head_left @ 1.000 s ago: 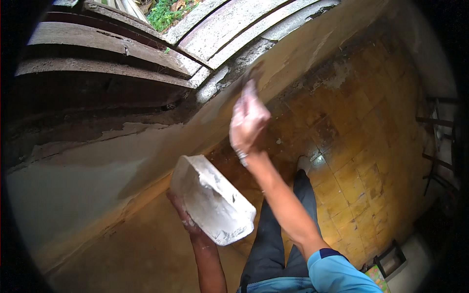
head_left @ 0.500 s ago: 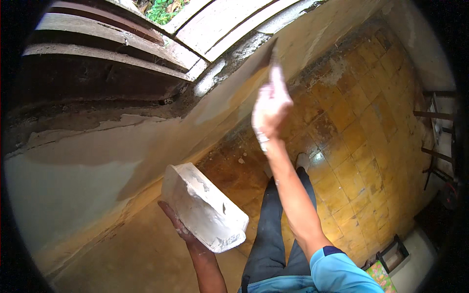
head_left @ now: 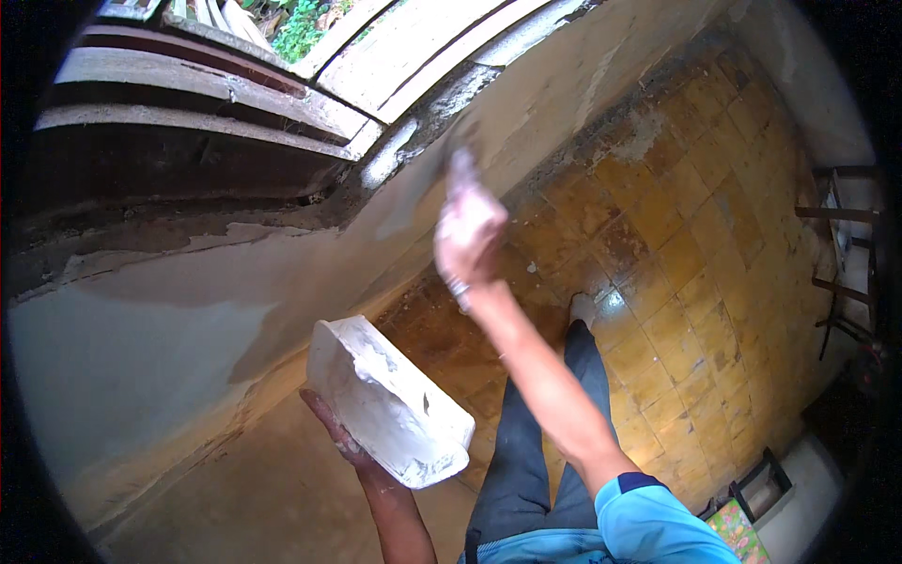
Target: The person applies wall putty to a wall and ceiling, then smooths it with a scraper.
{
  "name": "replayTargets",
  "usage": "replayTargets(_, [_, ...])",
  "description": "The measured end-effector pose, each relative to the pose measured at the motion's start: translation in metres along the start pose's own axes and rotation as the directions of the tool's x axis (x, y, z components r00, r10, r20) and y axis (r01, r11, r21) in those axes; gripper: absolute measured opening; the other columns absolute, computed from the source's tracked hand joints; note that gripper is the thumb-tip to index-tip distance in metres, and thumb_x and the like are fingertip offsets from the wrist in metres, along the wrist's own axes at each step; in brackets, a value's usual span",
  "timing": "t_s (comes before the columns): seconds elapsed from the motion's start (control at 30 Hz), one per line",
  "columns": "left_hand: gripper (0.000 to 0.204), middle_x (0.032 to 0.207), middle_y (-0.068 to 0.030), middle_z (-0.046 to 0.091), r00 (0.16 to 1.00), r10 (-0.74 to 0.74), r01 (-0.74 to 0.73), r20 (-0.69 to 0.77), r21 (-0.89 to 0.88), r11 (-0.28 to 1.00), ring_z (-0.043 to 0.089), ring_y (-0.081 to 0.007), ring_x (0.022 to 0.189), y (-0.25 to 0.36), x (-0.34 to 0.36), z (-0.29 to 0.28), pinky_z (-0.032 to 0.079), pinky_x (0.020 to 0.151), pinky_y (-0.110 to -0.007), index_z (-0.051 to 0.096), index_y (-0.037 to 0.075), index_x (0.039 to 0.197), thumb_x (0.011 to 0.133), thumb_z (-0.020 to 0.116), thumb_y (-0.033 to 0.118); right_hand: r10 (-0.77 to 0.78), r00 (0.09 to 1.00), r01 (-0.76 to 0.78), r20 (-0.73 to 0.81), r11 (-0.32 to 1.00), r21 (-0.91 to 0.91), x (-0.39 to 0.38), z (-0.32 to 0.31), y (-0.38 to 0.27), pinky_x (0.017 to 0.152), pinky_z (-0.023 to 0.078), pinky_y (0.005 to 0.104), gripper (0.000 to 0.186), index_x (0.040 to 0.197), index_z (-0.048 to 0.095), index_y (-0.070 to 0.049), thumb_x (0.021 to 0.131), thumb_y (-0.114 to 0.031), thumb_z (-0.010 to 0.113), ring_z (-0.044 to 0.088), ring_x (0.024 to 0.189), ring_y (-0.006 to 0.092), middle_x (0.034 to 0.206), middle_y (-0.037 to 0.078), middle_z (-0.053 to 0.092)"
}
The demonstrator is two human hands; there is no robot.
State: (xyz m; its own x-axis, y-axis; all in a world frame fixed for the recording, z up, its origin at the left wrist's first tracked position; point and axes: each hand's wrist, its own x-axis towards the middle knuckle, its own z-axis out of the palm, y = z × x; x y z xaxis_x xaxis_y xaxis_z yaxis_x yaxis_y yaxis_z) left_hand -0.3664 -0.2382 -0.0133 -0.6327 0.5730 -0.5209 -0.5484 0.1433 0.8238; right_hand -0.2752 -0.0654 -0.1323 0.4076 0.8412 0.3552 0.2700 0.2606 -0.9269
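My left hand (head_left: 334, 430) grips a white, putty-smeared plastic container (head_left: 385, 404) from its left side and underside, tilted so that white paste shows inside. My right hand (head_left: 472, 235) is closed on a thin putty knife (head_left: 460, 158), smeared by motion, its blade close to or against the wall (head_left: 282, 282) under the window. The wall's plaster is patchy, with darker damp-looking areas and a crumbled ledge (head_left: 395, 155) beneath the wooden slats.
Weathered wooden slats (head_left: 188, 75) edge the window, with greenery (head_left: 299, 23) beyond. Worn yellow tiles (head_left: 686, 282) cover the floor under my feet. At the right rim stand dark wooden chair-like frames (head_left: 836, 216), and a small dark frame and colourful cloth (head_left: 728, 531) lie at lower right.
My right hand with the knife swung up and right along the wall, then moved back down and left. The container in my left hand moved slightly left.
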Motion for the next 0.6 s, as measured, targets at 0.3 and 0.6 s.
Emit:
replayTargets(0.3, [0.071, 0.125, -0.009, 0.052, 0.99, -0.063, 0.07, 0.128, -0.051, 0.996, 0.057, -0.0231, 0.106, 0.002, -0.015, 0.007, 0.051, 0.088, -0.04, 0.036, 0.01, 0.137, 0.091, 0.033, 0.064, 0.112, 0.993, -0.11, -0.038, 0.993, 0.045, 0.016, -0.046, -0.008, 0.096, 0.044, 0.0374, 0.041, 0.128, 0.044, 0.013, 0.088, 0.007, 0.039, 0.054, 0.115, 0.0338, 0.126, 0.029, 0.05])
replayTargets(0.6, [0.071, 0.127, -0.0115, 0.051, 0.925, -0.025, 0.084, 0.379, -0.141, 0.986, 0.06, -0.0228, 0.103, 0.001, 0.002, -0.03, 0.056, 0.083, -0.039, 0.031, 0.008, 0.139, 0.093, 0.029, 0.061, 0.017, 0.883, -0.102, 0.47, 0.982, 0.157, -0.095, -0.026, -0.034, 0.109, 0.031, 0.0459, 0.043, 0.132, 0.042, 0.007, 0.09, 0.005, 0.04, 0.043, 0.126, 0.0356, 0.135, 0.026, 0.043])
